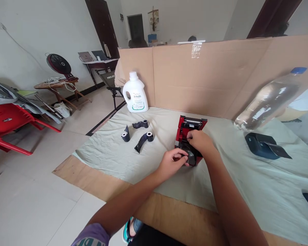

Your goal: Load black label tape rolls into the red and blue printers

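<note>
A red and black device, like a small label printer with its lid raised, stands on the cloth before me. My left hand is at its near left side, with thumb and fingers curled against a dark, rounded part. I cannot tell whether this part is a roll or a piece of the housing. Over the open inside, my right hand has its fingertips pinched together; what is between them is hidden. To the left lie three small dark rolls with white cores, one roll nearest the device, each with a loose tail.
A pale cloth covers a wooden board. A cardboard panel stands behind it. A white jug is at back left. A large clear bottle and a dark blue-black device are on the right.
</note>
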A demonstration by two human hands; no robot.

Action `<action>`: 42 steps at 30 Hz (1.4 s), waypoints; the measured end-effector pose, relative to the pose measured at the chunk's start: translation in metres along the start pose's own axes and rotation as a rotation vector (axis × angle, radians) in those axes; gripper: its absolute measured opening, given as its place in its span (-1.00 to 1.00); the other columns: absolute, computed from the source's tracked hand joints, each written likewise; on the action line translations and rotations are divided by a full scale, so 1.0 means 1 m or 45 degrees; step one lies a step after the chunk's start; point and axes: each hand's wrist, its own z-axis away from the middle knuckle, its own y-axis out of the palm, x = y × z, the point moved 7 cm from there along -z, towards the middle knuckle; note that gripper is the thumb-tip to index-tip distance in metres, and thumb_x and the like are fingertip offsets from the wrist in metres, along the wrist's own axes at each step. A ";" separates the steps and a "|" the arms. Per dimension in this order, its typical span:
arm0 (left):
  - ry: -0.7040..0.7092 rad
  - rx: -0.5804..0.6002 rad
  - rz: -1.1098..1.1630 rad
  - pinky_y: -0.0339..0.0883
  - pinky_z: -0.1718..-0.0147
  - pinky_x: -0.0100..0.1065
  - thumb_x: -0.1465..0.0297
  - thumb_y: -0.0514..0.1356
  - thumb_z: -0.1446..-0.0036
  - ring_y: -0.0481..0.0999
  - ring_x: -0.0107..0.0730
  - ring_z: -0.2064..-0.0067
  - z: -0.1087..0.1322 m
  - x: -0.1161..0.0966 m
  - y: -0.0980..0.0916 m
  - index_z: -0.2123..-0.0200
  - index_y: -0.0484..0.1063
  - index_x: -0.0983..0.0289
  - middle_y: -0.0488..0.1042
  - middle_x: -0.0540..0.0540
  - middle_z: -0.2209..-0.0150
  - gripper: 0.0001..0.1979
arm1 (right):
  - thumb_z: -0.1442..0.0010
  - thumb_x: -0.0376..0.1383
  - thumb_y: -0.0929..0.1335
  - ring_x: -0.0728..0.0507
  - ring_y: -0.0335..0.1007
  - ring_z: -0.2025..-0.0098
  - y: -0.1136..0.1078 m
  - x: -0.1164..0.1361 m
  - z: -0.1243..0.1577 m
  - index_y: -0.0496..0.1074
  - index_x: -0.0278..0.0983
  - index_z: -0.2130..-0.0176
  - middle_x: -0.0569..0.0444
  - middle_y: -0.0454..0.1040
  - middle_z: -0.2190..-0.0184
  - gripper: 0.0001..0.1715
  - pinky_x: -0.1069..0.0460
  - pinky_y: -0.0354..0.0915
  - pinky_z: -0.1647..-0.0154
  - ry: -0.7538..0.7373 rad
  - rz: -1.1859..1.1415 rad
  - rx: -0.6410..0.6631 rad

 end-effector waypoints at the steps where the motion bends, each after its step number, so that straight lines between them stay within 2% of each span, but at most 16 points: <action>1: -0.003 -0.009 0.034 0.33 0.38 -0.41 0.16 0.32 -0.07 0.60 -0.32 0.43 -0.001 0.002 0.000 0.29 0.46 0.30 0.31 -0.11 0.63 -0.69 | -0.15 -0.35 0.30 -0.19 0.47 0.27 -0.004 0.001 0.002 0.53 -0.23 0.34 -0.01 0.57 0.34 -0.81 -0.01 0.18 0.34 -0.037 -0.052 0.012; 4: 0.009 -0.010 0.048 0.28 0.40 -0.43 0.16 0.33 -0.07 0.57 -0.37 0.46 -0.002 0.005 -0.001 0.31 0.46 0.30 0.36 -0.09 0.63 -0.69 | -0.22 -0.22 0.29 -0.14 0.43 0.36 -0.027 0.005 0.013 0.51 -0.21 0.39 0.07 0.54 0.43 -0.76 0.00 0.22 0.33 -0.193 -0.323 -0.013; 6: 0.026 0.003 0.025 0.22 0.42 -0.44 0.18 0.32 -0.08 0.52 -0.43 0.49 -0.002 0.004 0.000 0.32 0.46 0.30 0.43 -0.06 0.62 -0.71 | -0.25 -0.15 0.27 -0.16 0.43 0.33 -0.050 -0.001 0.017 0.51 -0.21 0.36 0.05 0.54 0.42 -0.70 -0.03 0.26 0.26 -0.194 -0.449 -0.271; 9: 0.037 0.008 0.003 0.16 0.45 -0.44 0.18 0.31 -0.10 0.41 -0.51 0.55 -0.001 0.003 0.000 0.33 0.46 0.31 0.50 -0.01 0.59 -0.72 | -0.26 -0.15 0.26 -0.30 0.37 0.02 -0.069 -0.018 0.023 0.51 -0.25 0.15 -0.11 0.55 0.15 -0.67 -0.16 0.26 0.00 -0.066 -0.431 -0.815; 11: 0.030 0.003 0.011 0.14 0.47 -0.44 0.17 0.31 -0.09 0.35 -0.53 0.57 -0.001 0.001 0.000 0.34 0.45 0.31 0.51 0.01 0.59 -0.71 | -0.25 -0.17 0.26 -0.34 0.28 -0.11 -0.062 -0.024 0.017 0.46 -0.29 0.00 -0.20 0.47 -0.02 -0.59 -0.23 0.20 -0.12 -0.056 -0.429 -0.912; 13: 0.016 -0.007 0.033 0.13 0.49 -0.44 0.16 0.32 -0.06 0.33 -0.54 0.57 0.000 -0.001 0.000 0.35 0.44 0.31 0.52 0.01 0.60 -0.68 | -0.25 -0.16 0.25 -0.32 0.32 -0.09 -0.050 -0.027 0.008 0.44 -0.32 -0.02 -0.24 0.43 -0.04 -0.56 -0.21 0.23 -0.12 -0.096 -0.507 -0.870; 17: -0.028 -0.008 0.104 0.08 0.54 -0.46 0.11 0.35 0.00 0.30 -0.56 0.60 0.000 -0.004 0.001 0.36 0.43 0.31 0.52 0.02 0.60 -0.63 | -0.22 -0.19 0.25 -0.20 0.44 0.16 -0.043 -0.040 0.009 0.49 -0.30 0.19 -0.11 0.50 0.21 -0.69 -0.12 0.35 0.06 -0.087 -0.739 -0.821; 19: -0.051 -0.006 0.131 0.03 0.57 -0.47 0.10 0.36 0.02 0.25 -0.59 0.63 0.001 -0.005 0.002 0.35 0.43 0.30 0.52 0.02 0.59 -0.61 | -0.17 -0.21 0.28 -0.18 0.45 0.19 -0.036 -0.047 0.017 0.48 -0.28 0.18 -0.06 0.52 0.23 -0.72 -0.10 0.38 0.13 -0.057 -0.882 -0.763; 21: -0.071 -0.006 0.139 0.00 0.60 -0.47 0.09 0.35 0.01 0.20 -0.62 0.66 0.002 -0.005 0.003 0.34 0.42 0.30 0.54 0.02 0.56 -0.61 | -0.13 -0.21 0.32 -0.20 0.45 0.06 -0.021 -0.053 0.026 0.44 -0.25 0.09 -0.08 0.52 0.10 -0.65 -0.10 0.39 0.10 -0.050 -1.050 -0.730; 24: -0.086 0.012 0.129 0.01 0.62 -0.48 0.08 0.33 -0.02 0.17 -0.64 0.67 0.003 -0.004 0.005 0.33 0.42 0.30 0.56 0.04 0.54 -0.62 | -0.08 -0.17 0.37 -0.23 0.34 -0.18 0.015 -0.063 0.035 0.35 -0.21 -0.08 -0.12 0.41 -0.16 -0.45 -0.13 0.34 -0.10 -0.010 -1.352 -0.685; 28: -0.075 0.044 0.101 0.08 0.65 -0.47 0.07 0.30 -0.05 0.20 -0.62 0.67 0.005 -0.001 0.006 0.30 0.42 0.30 0.56 0.05 0.52 -0.61 | -0.13 -0.11 0.29 -0.24 0.34 -0.21 0.058 -0.065 0.035 0.27 -0.20 -0.20 -0.10 0.34 -0.25 -0.33 -0.14 0.34 -0.15 0.055 -1.628 -0.553; 31: 0.014 0.031 -0.019 0.14 0.60 -0.46 0.13 0.23 -0.14 0.23 -0.57 0.65 0.005 -0.003 0.001 0.20 0.43 0.29 0.50 -0.02 0.57 -0.67 | -0.14 -0.11 0.26 -0.25 0.36 -0.20 0.065 -0.060 0.036 0.26 -0.20 -0.24 -0.07 0.32 -0.27 -0.30 -0.13 0.36 -0.13 0.020 -1.682 -0.549; 33: 0.159 -0.055 -0.192 0.18 0.53 -0.45 0.20 0.17 -0.22 0.25 -0.54 0.60 0.004 -0.011 -0.010 0.12 0.45 0.28 0.40 -0.08 0.61 -0.71 | -0.15 -0.10 0.26 -0.24 0.35 -0.21 0.065 -0.057 0.036 0.25 -0.19 -0.25 -0.07 0.34 -0.26 -0.30 -0.14 0.34 -0.15 0.003 -1.702 -0.551; 36: 0.339 -0.213 -0.567 0.21 0.42 -0.42 0.25 0.10 -0.29 0.28 -0.48 0.50 -0.001 -0.021 -0.029 0.01 0.47 0.22 0.31 -0.08 0.56 -0.70 | -0.17 -0.11 0.24 -0.24 0.30 -0.25 0.065 -0.057 0.038 0.25 -0.19 -0.24 -0.06 0.33 -0.26 -0.33 -0.19 0.27 -0.22 0.003 -1.727 -0.579; 39: 0.357 -0.220 -0.833 0.24 0.35 -0.38 0.25 0.05 -0.31 0.34 -0.41 0.44 -0.011 -0.019 -0.038 -0.10 0.45 0.14 0.38 -0.05 0.49 -0.64 | -0.17 -0.12 0.23 -0.24 0.25 -0.29 0.069 -0.058 0.038 0.24 -0.19 -0.25 -0.06 0.30 -0.29 -0.33 -0.21 0.22 -0.26 -0.015 -1.738 -0.602; 42: 0.356 -0.171 -0.877 0.28 0.31 -0.36 0.24 0.03 -0.32 0.42 -0.35 0.38 -0.019 -0.012 -0.040 -0.15 0.41 0.12 0.47 -0.01 0.41 -0.61 | -0.19 -0.09 0.20 -0.23 0.24 -0.30 0.072 -0.057 0.038 0.20 -0.21 -0.28 -0.08 0.28 -0.30 -0.30 -0.19 0.24 -0.25 -0.056 -1.688 -0.611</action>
